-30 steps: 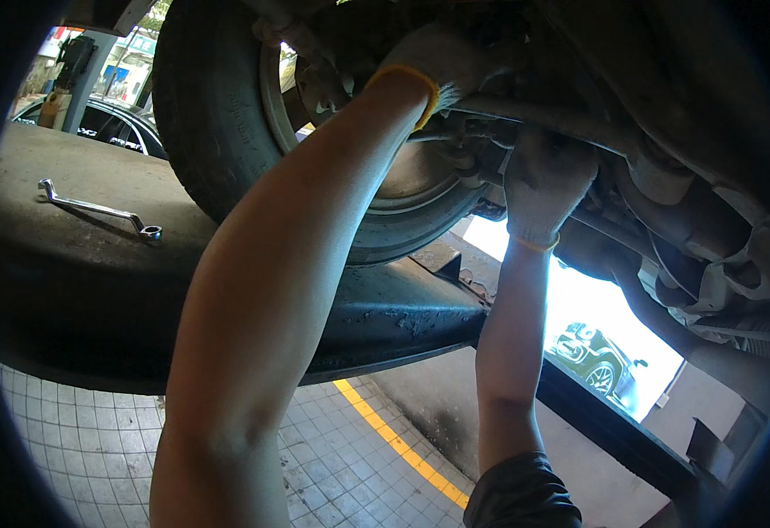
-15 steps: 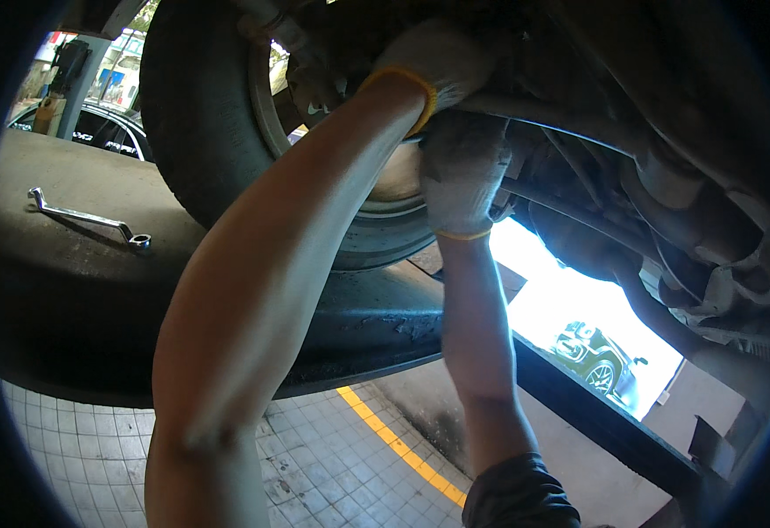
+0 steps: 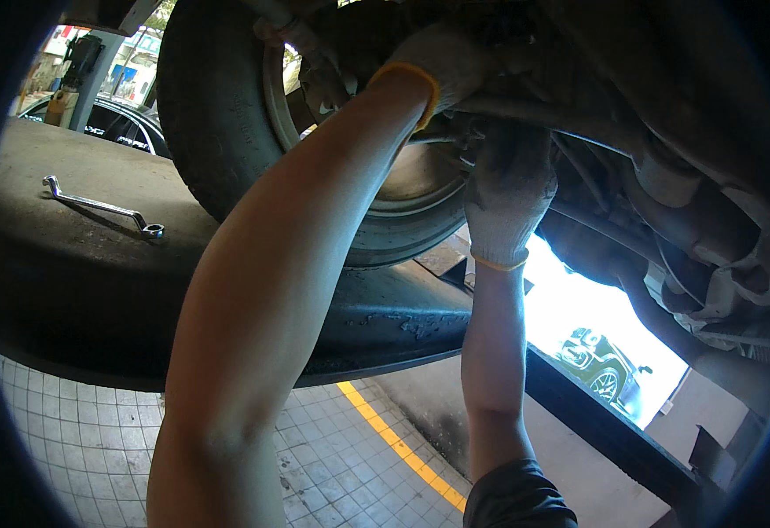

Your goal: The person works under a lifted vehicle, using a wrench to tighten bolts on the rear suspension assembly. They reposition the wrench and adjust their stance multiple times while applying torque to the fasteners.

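My left hand (image 3: 451,66), in a white knit glove with a yellow cuff, reaches high into the dark parts beside the wheel. Shadow and parts hide its fingers. Lower and to the right, my right hand (image 3: 510,198) wears a similar, soiled glove. It is raised just below a long metal rod (image 3: 535,113), its fingers seemingly curled in the shadow; what they hold cannot be made out. Left of both hands stands the wheel's black tyre (image 3: 218,114), with the inner side of its rim (image 3: 420,180) facing me.
A double-ended ring spanner (image 3: 103,207) lies on the broad lift platform (image 3: 24,176) at left. Underbody pipes and arms (image 3: 667,194) fill the upper right. A dark beam (image 3: 605,422) crosses at lower right. Below is tiled floor (image 3: 77,431) with a yellow line (image 3: 403,449); parked cars stand beyond.
My right hand has moved right and slightly down, uncovering more of the rim. The left hand stays among the parts. The view has shifted a little, so wheel and spanner appear further right.
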`<state>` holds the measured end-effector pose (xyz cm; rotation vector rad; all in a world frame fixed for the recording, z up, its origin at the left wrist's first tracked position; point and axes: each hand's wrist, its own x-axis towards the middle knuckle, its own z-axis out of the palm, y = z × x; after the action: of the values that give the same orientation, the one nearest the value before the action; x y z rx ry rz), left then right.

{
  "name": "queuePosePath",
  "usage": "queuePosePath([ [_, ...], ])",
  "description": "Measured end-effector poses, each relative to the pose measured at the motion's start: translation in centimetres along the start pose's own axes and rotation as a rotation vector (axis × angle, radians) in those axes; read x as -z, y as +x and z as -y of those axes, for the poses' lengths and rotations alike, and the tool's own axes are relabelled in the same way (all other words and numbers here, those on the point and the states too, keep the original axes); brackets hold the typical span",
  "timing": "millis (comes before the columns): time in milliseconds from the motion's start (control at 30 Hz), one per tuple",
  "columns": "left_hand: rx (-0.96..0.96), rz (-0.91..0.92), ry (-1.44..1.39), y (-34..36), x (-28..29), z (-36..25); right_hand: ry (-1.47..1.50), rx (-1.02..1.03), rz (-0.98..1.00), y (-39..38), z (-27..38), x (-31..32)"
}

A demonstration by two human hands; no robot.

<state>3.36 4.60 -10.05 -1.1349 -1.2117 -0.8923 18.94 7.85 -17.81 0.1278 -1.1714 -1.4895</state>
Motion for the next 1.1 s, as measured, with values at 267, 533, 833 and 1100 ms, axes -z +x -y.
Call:
queuePosePath([
  [267, -0.134, -0.051, -0.164, -1.1, -0.1, 1.5, 0.250, -0.156, -0.089, 1.2, -0.3, 0.7],
  [533, -0.153, -0.336, -0.171, -1.2, 0.7, 0.8, 0.195, -0.157, -0.276, 2.4, -1.0, 0.2],
  [833, -0.164, -0.385, -0.198, -1.2, 1.0, 0.9, 0.139, -0.305, -0.227, 2.4, -1.3, 0.6],
  [1100, -0.155, -0.406, -0.207, -1.4, 0.9, 0.7, 0.178, -0.339, -0.258, 3.2, -2.2, 0.6],
])
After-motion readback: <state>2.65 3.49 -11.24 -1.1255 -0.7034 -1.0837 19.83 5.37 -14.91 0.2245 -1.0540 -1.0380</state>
